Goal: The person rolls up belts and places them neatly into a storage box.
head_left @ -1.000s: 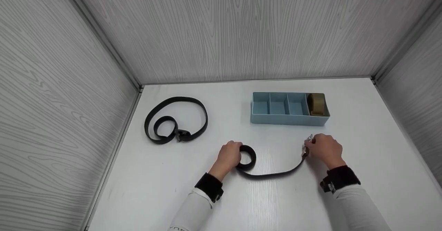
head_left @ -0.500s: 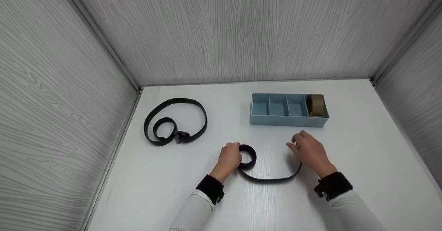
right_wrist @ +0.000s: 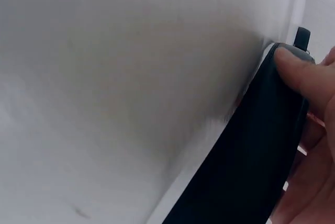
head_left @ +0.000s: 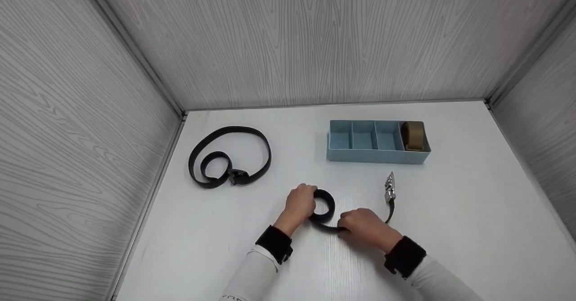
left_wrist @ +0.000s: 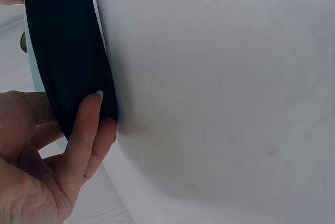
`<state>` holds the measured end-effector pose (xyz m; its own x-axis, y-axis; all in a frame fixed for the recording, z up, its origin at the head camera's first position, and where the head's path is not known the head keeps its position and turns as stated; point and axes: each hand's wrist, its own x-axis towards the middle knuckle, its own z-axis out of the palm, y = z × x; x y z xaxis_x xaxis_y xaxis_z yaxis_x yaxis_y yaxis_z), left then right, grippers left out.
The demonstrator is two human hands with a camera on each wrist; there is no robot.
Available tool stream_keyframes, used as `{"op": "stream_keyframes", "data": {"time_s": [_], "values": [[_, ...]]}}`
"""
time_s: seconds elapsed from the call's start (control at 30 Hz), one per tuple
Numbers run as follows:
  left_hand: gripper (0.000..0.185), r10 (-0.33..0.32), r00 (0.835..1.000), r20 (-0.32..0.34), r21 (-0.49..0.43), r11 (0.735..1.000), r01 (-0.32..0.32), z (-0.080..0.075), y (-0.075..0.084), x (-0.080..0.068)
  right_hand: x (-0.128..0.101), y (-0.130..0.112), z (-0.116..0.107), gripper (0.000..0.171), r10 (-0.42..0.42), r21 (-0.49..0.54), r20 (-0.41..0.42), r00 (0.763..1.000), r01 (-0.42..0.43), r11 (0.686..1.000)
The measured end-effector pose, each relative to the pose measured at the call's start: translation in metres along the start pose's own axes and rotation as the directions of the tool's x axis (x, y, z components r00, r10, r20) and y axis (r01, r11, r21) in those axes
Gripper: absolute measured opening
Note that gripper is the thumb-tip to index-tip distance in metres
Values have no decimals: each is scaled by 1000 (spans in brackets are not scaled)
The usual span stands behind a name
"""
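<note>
A black belt, rolled into a coil [head_left: 330, 207] at one end, stands on edge on the white table. My left hand [head_left: 300, 203] grips the coil's left side; its fingers wrap the black band [left_wrist: 70, 46] in the left wrist view. Just right of the coil, my right hand [head_left: 365, 226] pinches the strap, hiding part of it. In the right wrist view the thumb [right_wrist: 301, 72] presses on the band [right_wrist: 246, 145]. Beyond the right hand, the strap's other end carries a silver buckle [head_left: 390, 187], lying untouched on the table.
At the back right sits a blue divided tray [head_left: 378, 156] with a brown tape roll [head_left: 414, 135] in its rightmost compartment. A second black belt [head_left: 234, 129], loosely looped with a dark buckle, lies at the left. Wood-patterned walls [head_left: 288, 44] enclose the table's back and sides.
My right hand has let go of the buckle and moved left and nearer along the strap, pinching it close to the coil. The left hand has stayed on the coil.
</note>
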<state>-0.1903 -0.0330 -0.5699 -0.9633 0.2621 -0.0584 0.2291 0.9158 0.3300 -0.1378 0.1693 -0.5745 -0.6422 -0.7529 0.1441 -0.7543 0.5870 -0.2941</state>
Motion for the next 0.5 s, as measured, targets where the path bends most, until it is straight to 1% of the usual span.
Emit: {"op": "stream_keyframes", "data": {"time_s": [0.1, 0.2, 0.27, 0.37, 0.4, 0.5], "values": [[27, 54, 997, 46, 19, 998, -55, -2, -2, 0, 1, 5, 0, 24, 32, -48, -67, 997, -36, 998], [26, 115, 990, 84, 36, 992, -118, -3, -3, 0, 2, 8, 3, 26, 23, -81, -136, 990, -34, 996], [24, 157, 983, 99, 56, 985, -163, -4, -4, 0, 4, 9, 6, 31, 16, -80, -170, 985, -30, 996], [26, 220, 970, 108, 84, 970, -229, -5, -5, 0, 6, 8, 10, 42, -3, -84, -196, 981, -13, 996], [27, 244, 964, 110, 94, 963, -254, -5, -5, 0, 7, 8, 12, 44, -13, -84, -200, 980, -4, 996], [29, 319, 940, 122, 117, 936, -332, -6, -5, 0, 11, 7, 15, 37, -63, -90, -203, 977, 46, 995]]}}
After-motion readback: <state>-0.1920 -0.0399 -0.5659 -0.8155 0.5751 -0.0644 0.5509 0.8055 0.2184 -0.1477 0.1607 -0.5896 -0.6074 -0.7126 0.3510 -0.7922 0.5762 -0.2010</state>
